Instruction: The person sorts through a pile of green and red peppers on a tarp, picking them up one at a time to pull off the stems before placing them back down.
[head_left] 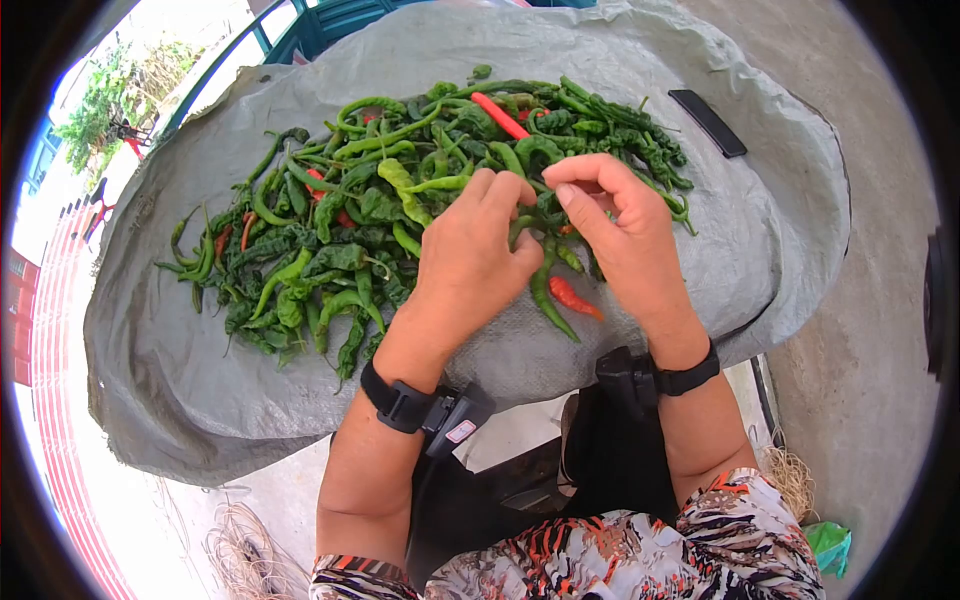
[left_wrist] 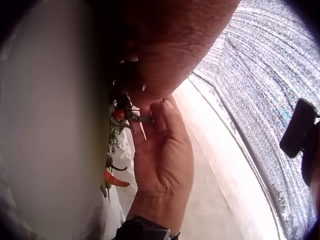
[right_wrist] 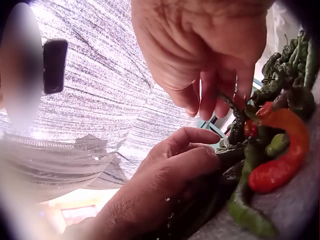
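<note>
Many green peppers (head_left: 340,200), some wrinkled, lie heaped on a grey woven sheet (head_left: 250,400). At the heap's near edge the left hand (head_left: 480,250) has its fingers bent and pinches a dark green pepper (right_wrist: 231,158) between thumb and forefinger. The right hand (head_left: 630,225) is just right of it, fingers loosely bent and apart, by a thin curved green pepper (right_wrist: 235,111); whether it touches that pepper is unclear. Below the hands lie a red pepper (head_left: 575,298) and a long green one (head_left: 543,295). In the left wrist view the left fingertips are mostly hidden.
A black phone-like object (head_left: 708,122) lies on the sheet at the right. Behind the sheet is a teal metal frame (head_left: 335,25). More red peppers (head_left: 500,116) show in the heap. Tangled string (head_left: 250,550) and a green bag (head_left: 828,547) are on the ground.
</note>
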A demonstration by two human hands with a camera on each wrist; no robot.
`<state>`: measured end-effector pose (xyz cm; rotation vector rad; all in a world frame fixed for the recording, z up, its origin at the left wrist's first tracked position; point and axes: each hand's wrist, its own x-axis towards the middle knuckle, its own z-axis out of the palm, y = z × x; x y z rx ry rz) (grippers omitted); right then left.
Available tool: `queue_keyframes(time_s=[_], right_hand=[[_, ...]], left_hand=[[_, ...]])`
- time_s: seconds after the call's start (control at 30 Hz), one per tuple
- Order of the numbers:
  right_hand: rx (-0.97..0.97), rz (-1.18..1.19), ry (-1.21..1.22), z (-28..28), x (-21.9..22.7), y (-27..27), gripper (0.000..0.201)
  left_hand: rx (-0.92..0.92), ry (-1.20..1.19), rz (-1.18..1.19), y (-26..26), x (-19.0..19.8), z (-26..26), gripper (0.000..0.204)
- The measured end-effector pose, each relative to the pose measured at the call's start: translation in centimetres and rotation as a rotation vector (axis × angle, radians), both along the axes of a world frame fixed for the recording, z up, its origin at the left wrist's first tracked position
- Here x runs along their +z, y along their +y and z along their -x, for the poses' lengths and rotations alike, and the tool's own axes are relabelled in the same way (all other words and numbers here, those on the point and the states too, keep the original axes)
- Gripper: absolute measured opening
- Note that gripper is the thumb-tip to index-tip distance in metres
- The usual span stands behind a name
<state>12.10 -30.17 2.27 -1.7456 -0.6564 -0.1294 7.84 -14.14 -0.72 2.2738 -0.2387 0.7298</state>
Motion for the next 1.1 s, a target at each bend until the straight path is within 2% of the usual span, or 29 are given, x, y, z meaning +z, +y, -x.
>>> queue_keyframes(time_s=[0.17, 0.27, 0.37, 0.6, 0.67, 0.77, 0.87, 0.97, 1.0, 1.1], right_hand=[[-0.043, 0.041, -0.016, -0.2, 0.4, -0.4, 0.02], [0.02, 0.124, -0.173, -0.3, -0.3, 0.0, 0.03], [0.063, 0.323, -0.478, -0.6, -1.3, 0.0, 0.038], [-0.005, 0.441, -0.396, -0.7, -0.8, -0.4, 0.03], [-0.037, 0.389, -0.356, -0.6, -0.7, -0.3, 0.026], [-0.076, 0.187, -0.217, -0.6, -0.7, -0.1, 0.021], [-0.112, 0.019, -0.009, -0.4, 0.0, -0.2, 0.016], [-0.059, -0.178, 0.066, -0.9, -0.3, -0.4, 0.014], [-0.038, -0.255, 0.053, -1.0, -0.3, -0.3, 0.015], [0.019, -0.408, 0.065, -0.5, 0.2, 0.0, 0.016]], left_hand=[[0.001, -0.051, 0.128, 0.0, 0.5, -0.1, 0.025], [-0.004, -0.05, 0.185, 0.1, 1.0, 0.1, 0.023], [-0.03, -0.047, 0.155, 0.3, 0.8, 0.1, 0.022], [-0.136, 0.045, 0.391, 0.3, 0.5, 0.0, 0.01], [-0.147, -0.004, 0.387, 0.7, -0.5, -0.7, 0.013], [-0.116, 0.176, 0.594, 0.5, 0.6, -0.1, 0.019], [-0.134, 0.22, 0.619, 0.7, 0.2, -0.3, 0.013], [-0.163, -0.021, 0.044, 1.1, -1.3, -0.9, 0.013], [-0.183, 0.121, 0.012, 0.7, -0.7, -0.3, 0.015], [-0.202, 0.127, 0.196, 0.3, -0.5, -0.3, 0.019]])
